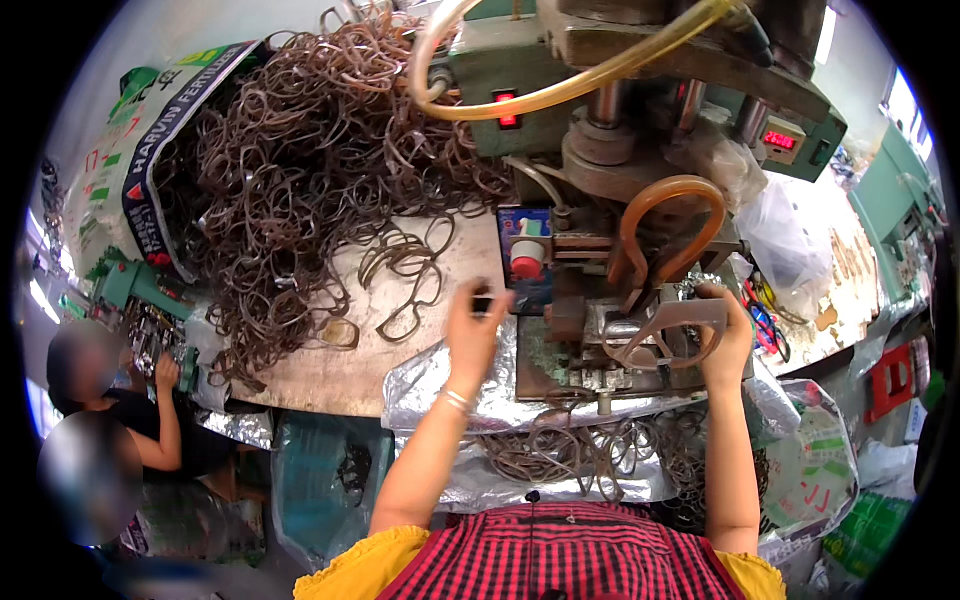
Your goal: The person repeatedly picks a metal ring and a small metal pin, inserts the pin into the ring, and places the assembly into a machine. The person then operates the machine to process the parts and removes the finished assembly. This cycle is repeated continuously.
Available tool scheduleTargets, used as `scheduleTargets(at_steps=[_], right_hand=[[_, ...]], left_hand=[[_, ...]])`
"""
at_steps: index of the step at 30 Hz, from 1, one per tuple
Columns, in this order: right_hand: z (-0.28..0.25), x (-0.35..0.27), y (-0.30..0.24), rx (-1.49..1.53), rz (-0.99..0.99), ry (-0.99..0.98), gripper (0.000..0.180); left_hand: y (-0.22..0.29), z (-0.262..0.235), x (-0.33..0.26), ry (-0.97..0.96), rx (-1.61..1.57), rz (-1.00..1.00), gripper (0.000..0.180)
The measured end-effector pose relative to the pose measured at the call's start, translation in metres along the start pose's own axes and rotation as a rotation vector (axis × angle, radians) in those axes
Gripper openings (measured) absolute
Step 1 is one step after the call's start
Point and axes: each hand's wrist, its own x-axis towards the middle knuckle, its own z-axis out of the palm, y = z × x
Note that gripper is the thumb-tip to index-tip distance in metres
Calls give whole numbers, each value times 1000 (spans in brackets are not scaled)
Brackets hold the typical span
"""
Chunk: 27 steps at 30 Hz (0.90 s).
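My left hand (473, 330) is raised at the front of a press machine (610, 140), its fingers pinched on a small dark part (483, 302) beside a blue panel with a red knob (526, 255). My right hand (728, 345) holds a flat brown frame-shaped piece (668, 322) on the machine's work bed (580, 365). Above that piece an orange-brown loop guard (668, 225) hangs from the machine head.
A big tangled heap of brown frame pieces (300, 170) covers the round wooden table (340, 375) at left, spilling from a printed sack (150, 140). More pieces (580, 455) lie on silver foil below the bed. Another person (130, 410) sits at lower left.
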Motion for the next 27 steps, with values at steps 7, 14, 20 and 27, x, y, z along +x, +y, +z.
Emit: scheduleTargets(at_steps=[7, 14, 20, 27], right_hand=[[-66, -62, 30, 37, 200, 178, 13], [-3, -11, -73, 182, -217, -119, 14], [40, -19, -68, 739, 191, -141, 34], [32, -18, -89, 874, 323, -238, 41]], left_hand=[[-47, -112, 36, -142, 1025, -130, 31], [-24, -79, 29, -70, 158, -123, 18], [7, -62, -10, 143, -385, -121, 26], [155, -42, 10, 107, -7, 896, 31]])
